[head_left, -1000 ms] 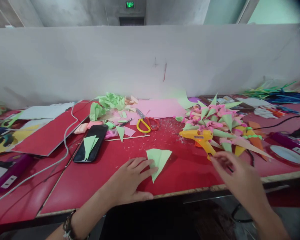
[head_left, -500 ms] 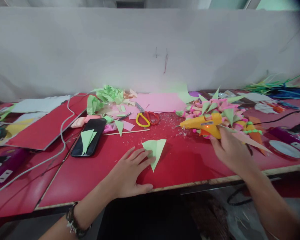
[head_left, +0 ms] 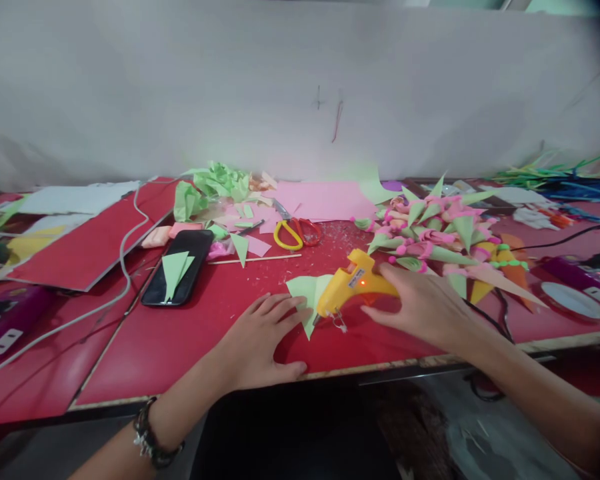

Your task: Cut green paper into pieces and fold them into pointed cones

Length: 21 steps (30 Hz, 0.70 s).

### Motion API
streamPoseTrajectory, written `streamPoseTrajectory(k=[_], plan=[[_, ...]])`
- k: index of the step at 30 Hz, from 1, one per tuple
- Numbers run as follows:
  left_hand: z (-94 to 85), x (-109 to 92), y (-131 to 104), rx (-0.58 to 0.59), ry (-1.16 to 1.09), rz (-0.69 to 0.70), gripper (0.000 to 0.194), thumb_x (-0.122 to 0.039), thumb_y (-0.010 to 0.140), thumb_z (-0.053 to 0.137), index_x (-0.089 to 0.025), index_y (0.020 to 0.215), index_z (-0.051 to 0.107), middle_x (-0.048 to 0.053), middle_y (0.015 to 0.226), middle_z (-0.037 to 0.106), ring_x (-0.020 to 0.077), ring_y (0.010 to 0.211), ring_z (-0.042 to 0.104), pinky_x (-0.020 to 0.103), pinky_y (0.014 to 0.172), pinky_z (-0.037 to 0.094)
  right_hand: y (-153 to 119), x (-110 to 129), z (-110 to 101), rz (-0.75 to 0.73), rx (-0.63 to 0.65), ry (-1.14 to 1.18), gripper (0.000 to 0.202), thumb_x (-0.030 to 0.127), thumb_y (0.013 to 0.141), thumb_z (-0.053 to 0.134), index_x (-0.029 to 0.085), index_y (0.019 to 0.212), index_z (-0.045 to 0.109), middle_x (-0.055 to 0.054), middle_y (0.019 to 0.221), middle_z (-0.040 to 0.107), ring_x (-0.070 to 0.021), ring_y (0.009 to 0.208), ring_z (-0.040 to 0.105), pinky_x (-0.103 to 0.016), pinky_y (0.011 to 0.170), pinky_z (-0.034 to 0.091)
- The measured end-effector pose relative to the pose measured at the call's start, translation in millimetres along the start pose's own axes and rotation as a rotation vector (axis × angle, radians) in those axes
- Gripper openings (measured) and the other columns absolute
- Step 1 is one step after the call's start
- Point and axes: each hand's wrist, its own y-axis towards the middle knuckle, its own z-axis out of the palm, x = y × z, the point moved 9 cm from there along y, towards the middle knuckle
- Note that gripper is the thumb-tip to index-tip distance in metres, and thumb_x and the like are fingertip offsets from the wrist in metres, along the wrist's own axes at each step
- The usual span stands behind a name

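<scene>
A yellow hot glue gun (head_left: 353, 283) with a small orange light is gripped in my right hand (head_left: 420, 310). Its nozzle points down at a creased light green piece of paper (head_left: 305, 288); whether the tip touches the paper I cannot tell. My left hand (head_left: 263, 340) lies spread on the red table, its fingertips on the paper's left side. Beyond the paper are scissors (head_left: 289, 233) with one yellow and one red handle, and a thin wooden stick (head_left: 255, 259). Two green paper cut-outs (head_left: 175, 270) lie on a black phone (head_left: 195, 247) to the left.
On the right is a pile of pink and green paper cones (head_left: 430, 230), near a round white lid or dish (head_left: 573, 300). Crumpled green paper (head_left: 220, 183) and pink sheets (head_left: 325, 199) lie along the wall. A grey cable (head_left: 125, 267) crosses the left side. Purple power strips (head_left: 20, 327) sit at both sides.
My right hand has brought the glue gun left and toward me, from beside the cone pile to the green paper, tilting its nozzle down. My left hand stays on the paper.
</scene>
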Motion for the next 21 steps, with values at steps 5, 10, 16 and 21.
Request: streamPoseTrajectory(k=[5,10,16,21], plan=[[-0.8,0.0,0.2,-0.007,-0.014,0.006,0.067,-0.052,0.072,0.050,-0.025,0.131,0.034,0.004,0.138,0.035,0.0257,0.125,0.029,0.044,0.104,0.021,1.6,9.8,4.5,-0.063,0.037,-0.015,0.033,0.042,0.072,0.053,0.018,0.094,0.054,0.000,0.066,0.063,-0.0184,0.058,0.059,-0.025,0.049,0.032],[0.1,0.1,0.6,0.005,-0.018,-0.001,0.067,-0.053,0.072,0.050,-0.024,0.131,0.035,0.004,0.139,0.034,0.0250,0.126,0.028,0.044,0.105,0.019,1.5,11.1,6.2,-0.061,0.048,0.007,0.033,0.039,0.072,0.053,0.017,0.096,0.055,-0.002,0.070,0.065,-0.0191,0.060,0.060,-0.026,0.050,0.033],[-0.2,0.5,1.2,0.007,-0.022,-0.007,0.068,-0.052,0.072,0.051,-0.025,0.132,0.034,0.003,0.139,0.034,0.0257,0.125,0.028,0.043,0.105,0.020,0.6,10.7,9.1,-0.074,0.044,0.022,0.033,0.036,0.072,0.053,0.016,0.098,0.055,-0.003,0.071,0.065,-0.0188,0.059,0.060,-0.025,0.050,0.033],[0.1,0.7,1.1,0.010,-0.045,-0.009,0.068,-0.051,0.072,0.051,-0.026,0.132,0.033,0.004,0.139,0.034,0.0277,0.125,0.029,0.045,0.104,0.021,1.4,7.5,10.9,-0.074,0.065,0.028,0.030,0.033,0.073,0.053,0.017,0.097,0.055,-0.004,0.077,0.066,-0.0198,0.064,0.061,-0.025,0.050,0.034]])
